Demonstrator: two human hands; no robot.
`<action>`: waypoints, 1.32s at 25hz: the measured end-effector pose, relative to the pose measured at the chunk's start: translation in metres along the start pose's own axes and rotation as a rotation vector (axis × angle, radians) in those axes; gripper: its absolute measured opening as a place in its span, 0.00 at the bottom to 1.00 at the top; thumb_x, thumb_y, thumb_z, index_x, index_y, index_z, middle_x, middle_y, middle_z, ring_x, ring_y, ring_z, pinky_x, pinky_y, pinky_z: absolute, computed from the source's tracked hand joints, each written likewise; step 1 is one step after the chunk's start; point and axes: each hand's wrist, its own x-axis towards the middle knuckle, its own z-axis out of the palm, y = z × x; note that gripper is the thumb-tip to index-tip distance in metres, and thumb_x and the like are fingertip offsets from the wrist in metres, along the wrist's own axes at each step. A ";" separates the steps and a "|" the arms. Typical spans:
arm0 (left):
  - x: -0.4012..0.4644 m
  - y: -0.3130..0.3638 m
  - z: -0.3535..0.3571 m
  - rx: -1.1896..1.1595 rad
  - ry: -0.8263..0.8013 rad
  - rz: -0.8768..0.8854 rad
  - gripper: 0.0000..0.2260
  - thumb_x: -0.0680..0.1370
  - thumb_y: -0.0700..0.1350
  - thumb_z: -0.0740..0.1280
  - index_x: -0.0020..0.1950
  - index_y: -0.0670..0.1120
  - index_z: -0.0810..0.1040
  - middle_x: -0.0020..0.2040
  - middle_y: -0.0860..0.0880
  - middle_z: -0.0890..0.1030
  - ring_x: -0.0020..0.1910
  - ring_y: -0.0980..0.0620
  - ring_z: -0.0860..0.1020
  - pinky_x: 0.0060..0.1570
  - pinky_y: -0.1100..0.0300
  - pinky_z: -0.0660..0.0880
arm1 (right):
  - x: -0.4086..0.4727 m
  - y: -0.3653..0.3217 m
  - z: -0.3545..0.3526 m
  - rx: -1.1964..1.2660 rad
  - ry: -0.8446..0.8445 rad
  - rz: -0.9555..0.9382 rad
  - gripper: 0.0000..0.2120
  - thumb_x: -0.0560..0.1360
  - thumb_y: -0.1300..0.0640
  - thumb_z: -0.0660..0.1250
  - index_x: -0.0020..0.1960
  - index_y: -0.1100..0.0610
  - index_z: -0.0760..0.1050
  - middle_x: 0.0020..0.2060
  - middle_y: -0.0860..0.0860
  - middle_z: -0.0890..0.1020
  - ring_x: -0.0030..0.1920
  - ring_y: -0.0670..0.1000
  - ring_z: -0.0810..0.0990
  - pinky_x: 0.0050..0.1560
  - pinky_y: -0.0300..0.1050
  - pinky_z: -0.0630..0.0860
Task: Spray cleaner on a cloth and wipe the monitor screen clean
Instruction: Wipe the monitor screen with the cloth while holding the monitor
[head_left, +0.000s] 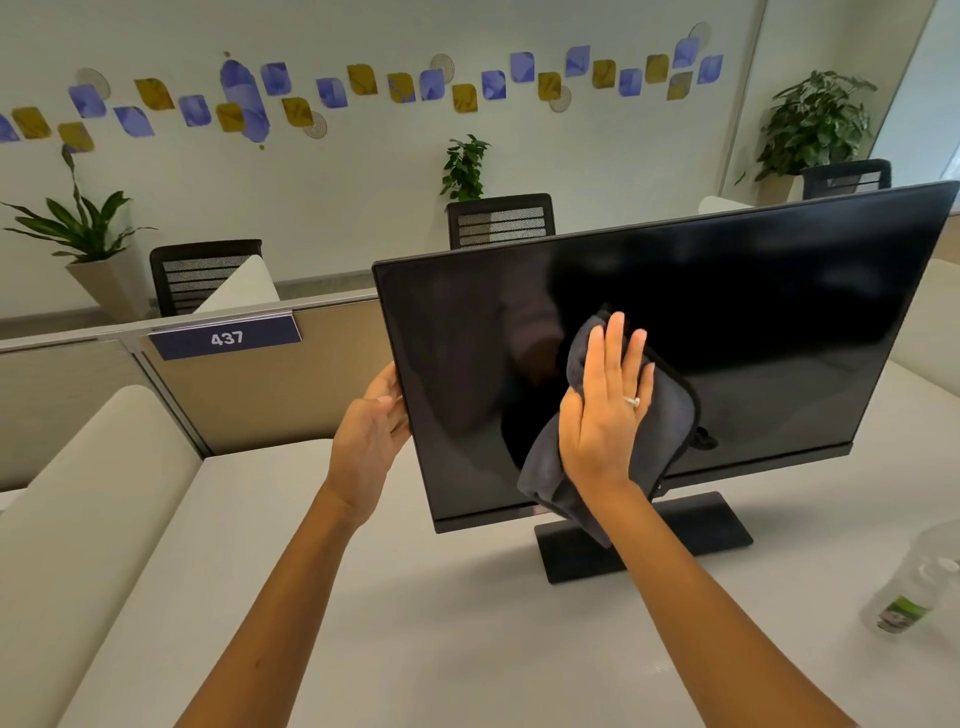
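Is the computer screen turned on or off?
Off, it seems. The monitor screen is all black, showing only reflections, while the right hand presses a grey cloth on it.

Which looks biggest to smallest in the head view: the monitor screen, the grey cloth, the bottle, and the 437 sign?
1. Monitor screen
2. Cloth, partly hidden under the right hand
3. Bottle and 437 sign: look alike; the bottle is nearer and cut off by the frame, so unranked.

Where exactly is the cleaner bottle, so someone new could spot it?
Start at the black monitor on the white desk. Go right of its stand, to the frame's edge. The bottle there is clear plastic with a green label, the only loose item on the desk.
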 end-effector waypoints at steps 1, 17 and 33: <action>0.000 -0.001 0.000 -0.006 0.002 -0.003 0.20 0.82 0.44 0.42 0.75 0.47 0.54 0.72 0.51 0.64 0.70 0.47 0.66 0.69 0.52 0.63 | 0.012 -0.008 -0.001 0.029 0.027 0.002 0.27 0.76 0.60 0.51 0.75 0.58 0.55 0.75 0.54 0.55 0.76 0.56 0.47 0.74 0.61 0.48; 0.000 -0.012 -0.018 -0.140 -0.062 0.025 0.23 0.77 0.51 0.47 0.70 0.49 0.64 0.69 0.50 0.72 0.67 0.51 0.71 0.65 0.55 0.69 | -0.039 -0.078 0.037 -0.034 -0.120 -0.633 0.22 0.80 0.55 0.51 0.74 0.54 0.61 0.74 0.50 0.61 0.75 0.54 0.56 0.73 0.58 0.54; 0.008 -0.014 -0.043 -0.269 -0.092 -0.089 0.27 0.77 0.55 0.44 0.67 0.45 0.71 0.65 0.45 0.76 0.64 0.46 0.74 0.58 0.55 0.75 | -0.004 -0.117 0.033 0.011 -0.033 -0.475 0.24 0.78 0.59 0.54 0.74 0.56 0.60 0.74 0.52 0.59 0.76 0.55 0.53 0.74 0.59 0.50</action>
